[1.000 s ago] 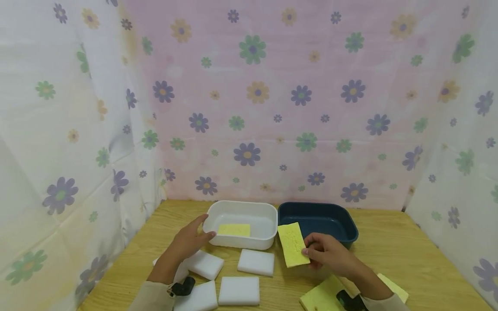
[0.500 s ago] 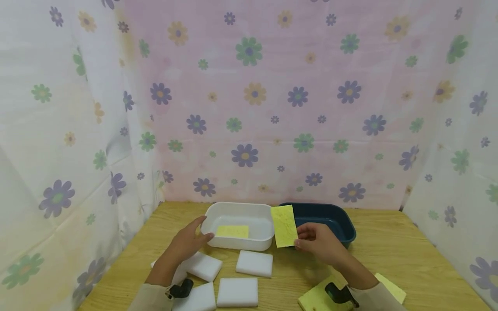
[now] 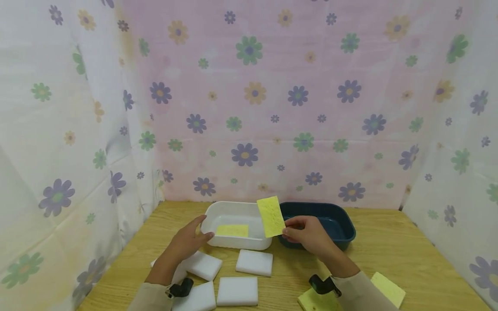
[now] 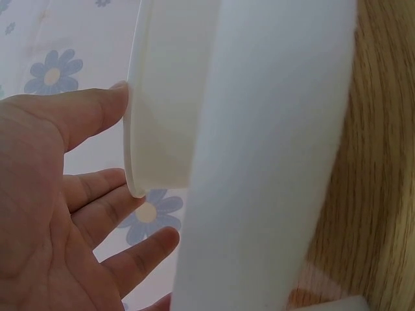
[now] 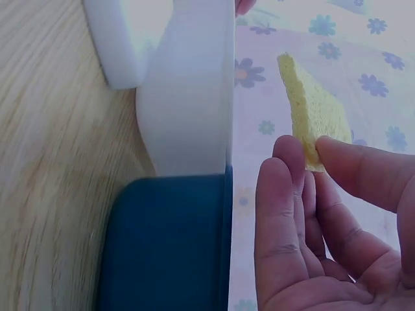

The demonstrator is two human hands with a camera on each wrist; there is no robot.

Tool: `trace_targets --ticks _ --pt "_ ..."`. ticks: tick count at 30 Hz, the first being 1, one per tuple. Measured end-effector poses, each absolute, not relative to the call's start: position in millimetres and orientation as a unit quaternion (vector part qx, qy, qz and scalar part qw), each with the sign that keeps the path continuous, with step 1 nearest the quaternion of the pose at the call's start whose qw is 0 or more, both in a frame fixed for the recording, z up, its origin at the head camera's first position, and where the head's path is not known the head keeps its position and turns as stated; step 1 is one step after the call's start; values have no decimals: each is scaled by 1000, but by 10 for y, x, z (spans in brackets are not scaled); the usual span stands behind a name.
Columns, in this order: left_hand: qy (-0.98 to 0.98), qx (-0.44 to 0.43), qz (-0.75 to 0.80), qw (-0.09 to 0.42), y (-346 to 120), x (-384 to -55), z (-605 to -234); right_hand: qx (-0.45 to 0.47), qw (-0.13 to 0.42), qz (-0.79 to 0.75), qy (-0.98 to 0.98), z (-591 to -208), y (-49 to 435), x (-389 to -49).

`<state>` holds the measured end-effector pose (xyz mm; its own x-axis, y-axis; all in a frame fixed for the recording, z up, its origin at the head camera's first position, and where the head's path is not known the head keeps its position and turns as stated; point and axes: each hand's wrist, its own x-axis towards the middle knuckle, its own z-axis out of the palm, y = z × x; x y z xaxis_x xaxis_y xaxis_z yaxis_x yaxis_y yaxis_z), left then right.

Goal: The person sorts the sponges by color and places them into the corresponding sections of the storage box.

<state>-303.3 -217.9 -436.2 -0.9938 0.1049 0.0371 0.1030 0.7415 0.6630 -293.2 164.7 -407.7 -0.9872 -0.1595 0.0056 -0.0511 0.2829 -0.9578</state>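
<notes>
My right hand [image 3: 309, 235] pinches a yellow sponge [image 3: 271, 216] by its right edge, thumb against fingertips, and holds it raised over the right end of the white tub [image 3: 241, 244]. The right wrist view shows that sponge [image 5: 318, 107] edge-on between thumb and fingers. A second yellow sponge [image 3: 232, 231] lies inside the white tub. At the tub's left end is my left hand [image 3: 189, 241], fingers spread; in the left wrist view, the thumb touches the white rim [image 4: 131, 149] and the fingers are near the rim's corner. Beside the white tub stands a dark blue tub [image 3: 334, 226].
Several white sponge blocks [image 3: 238, 291] lie on the wooden table [image 3: 280, 285] in front of the white tub. Toward the front right are more yellow sponges [image 3: 387, 288], partly hidden by my right forearm. A flowered cloth [image 3: 249, 108] hangs behind and at both sides.
My right hand has carried the yellow sponge up and leftward, from in front of the blue tub to over the white tub's right end. My left hand has stayed at the white tub.
</notes>
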Motion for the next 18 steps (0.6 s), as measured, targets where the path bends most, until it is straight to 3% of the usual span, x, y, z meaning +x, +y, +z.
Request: trace_targets --ticks 18 --pt "935 51 352 0 -2183 -3041 -4362 1 3 -569 823 -3993 1274 -3131"
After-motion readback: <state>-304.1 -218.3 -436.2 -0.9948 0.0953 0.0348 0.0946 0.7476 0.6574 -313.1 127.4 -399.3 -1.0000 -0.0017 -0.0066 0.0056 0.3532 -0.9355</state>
